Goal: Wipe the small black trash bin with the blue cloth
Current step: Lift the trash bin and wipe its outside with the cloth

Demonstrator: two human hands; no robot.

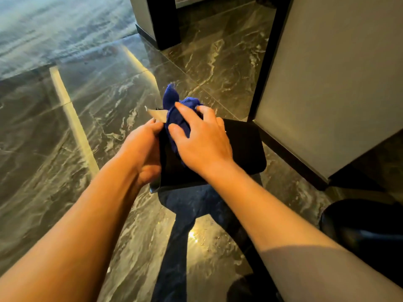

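Observation:
The small black trash bin (pixel 242 147) stands on the marble floor just in front of me, its flat black top facing up. My left hand (pixel 145 149) grips the bin's left edge. A crumpled blue cloth (pixel 176 114) lies on the bin's far left part. On the cloth rests my right hand (pixel 202 138), fingers spread and pressing it down against the bin. A pale scrap (pixel 156 114) pokes out at the bin's far left corner, beside the cloth.
Glossy dark marble floor (pixel 87 105) surrounds the bin. A grey cabinet panel (pixel 327 83) with a black base stands close on the right, a black post (pixel 165 25) behind. My dark trouser leg (pixel 185 214) is below the bin, and a dark rounded object (pixel 359 225) sits at lower right.

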